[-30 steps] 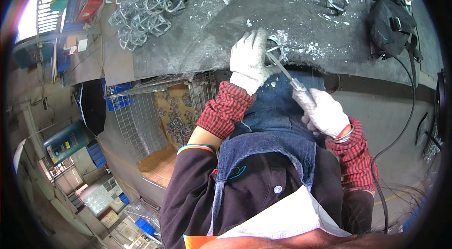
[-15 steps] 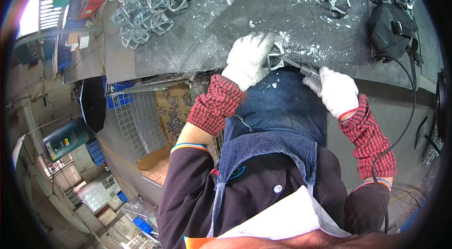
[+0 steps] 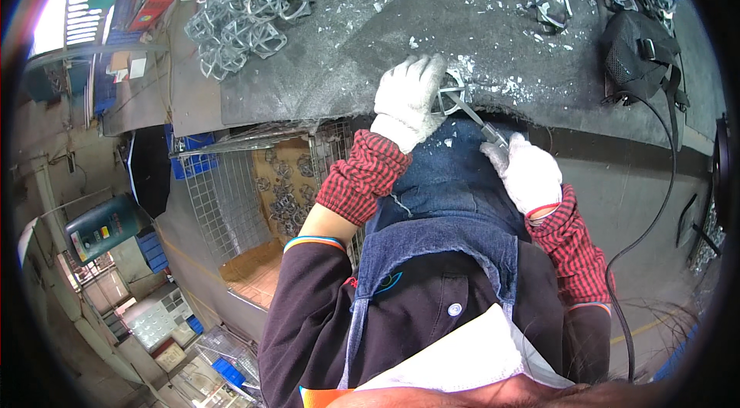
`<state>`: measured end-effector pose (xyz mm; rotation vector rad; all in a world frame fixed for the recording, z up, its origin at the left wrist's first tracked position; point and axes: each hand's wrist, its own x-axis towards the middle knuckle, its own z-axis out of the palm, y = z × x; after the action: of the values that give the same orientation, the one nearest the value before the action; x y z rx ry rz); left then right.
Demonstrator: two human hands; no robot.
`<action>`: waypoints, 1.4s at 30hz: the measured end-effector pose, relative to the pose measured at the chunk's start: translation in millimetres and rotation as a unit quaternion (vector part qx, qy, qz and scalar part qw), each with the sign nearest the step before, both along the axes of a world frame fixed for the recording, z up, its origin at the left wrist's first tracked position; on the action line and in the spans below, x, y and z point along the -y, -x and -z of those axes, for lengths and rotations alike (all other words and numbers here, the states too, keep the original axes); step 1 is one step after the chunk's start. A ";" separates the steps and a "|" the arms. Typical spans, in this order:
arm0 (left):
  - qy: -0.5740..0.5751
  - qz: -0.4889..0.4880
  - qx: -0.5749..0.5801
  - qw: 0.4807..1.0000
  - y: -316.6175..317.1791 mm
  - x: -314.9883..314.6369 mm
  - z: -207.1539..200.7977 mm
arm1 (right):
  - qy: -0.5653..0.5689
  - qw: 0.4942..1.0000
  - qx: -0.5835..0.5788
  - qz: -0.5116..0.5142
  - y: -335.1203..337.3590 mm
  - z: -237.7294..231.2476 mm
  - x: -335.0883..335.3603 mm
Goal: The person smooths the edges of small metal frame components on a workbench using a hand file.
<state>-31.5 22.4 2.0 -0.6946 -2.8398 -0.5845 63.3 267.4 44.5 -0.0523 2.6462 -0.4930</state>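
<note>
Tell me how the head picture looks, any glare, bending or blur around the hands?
Head view: the fisheye bends the bench edge and leaves a black rim; blown-out light glares at upper left; the white-gloved left hand and right hand are fairly sharp, the thin tool between them slightly soft; metal chips glint on the bench.

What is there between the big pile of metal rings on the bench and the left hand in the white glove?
In the head view, only dark bench surface with scattered metal chips lies between the ring pile and the left hand.

White gloves (image 3: 408, 99), red-checked sleeves (image 3: 362, 177), blue denim apron (image 3: 447, 177).
</note>
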 end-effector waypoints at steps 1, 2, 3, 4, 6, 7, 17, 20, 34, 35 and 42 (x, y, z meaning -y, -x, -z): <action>-0.008 -0.018 -0.020 1.000 -1.4 -1.0 1.6 | 0.005 1.000 -0.010 0.002 -3.2 0.8 3.2; -0.008 -0.019 -0.021 1.000 -2.7 -1.5 2.7 | 0.002 1.000 -0.023 0.005 -6.4 0.5 6.2; -0.005 -0.026 -0.008 1.000 -4.0 -1.9 3.4 | -0.003 1.000 -0.010 -0.015 -9.2 -0.6 10.9; -0.005 -0.031 0.008 0.999 -5.0 -1.9 3.4 | 0.003 1.000 -0.022 -0.013 -8.4 -3.3 10.0; -0.005 -0.023 0.002 1.000 -5.6 0.7 0.4 | -0.013 0.999 -0.028 -0.017 -0.9 -11.5 4.7; -0.005 -0.012 0.003 1.000 -4.9 2.4 -2.5 | -0.001 1.000 -0.016 -0.017 8.3 -16.2 -2.0; 0.097 0.136 0.151 0.974 30.5 18.8 -51.0 | 0.240 0.804 0.520 0.160 76.2 -31.3 -33.3; 0.135 0.148 0.190 0.961 45.0 10.8 -67.3 | 0.184 0.873 0.426 0.150 77.2 -35.7 -36.0; 0.312 0.238 0.348 0.852 116.2 -35.8 -94.0 | -0.108 0.962 -0.194 -0.160 94.7 -51.5 -47.5; 0.322 0.226 0.344 0.853 114.8 -37.8 -93.2 | -0.115 0.953 -0.217 -0.175 97.7 -53.8 -47.2; 0.358 0.228 0.275 0.862 94.7 -48.8 -100.5 | -0.096 0.969 -0.106 -0.201 94.5 -80.4 -53.4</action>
<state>-126.2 71.2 102.5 -1.5699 -3.4351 0.3562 -31.2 320.8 124.8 -0.5977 2.7709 -0.0998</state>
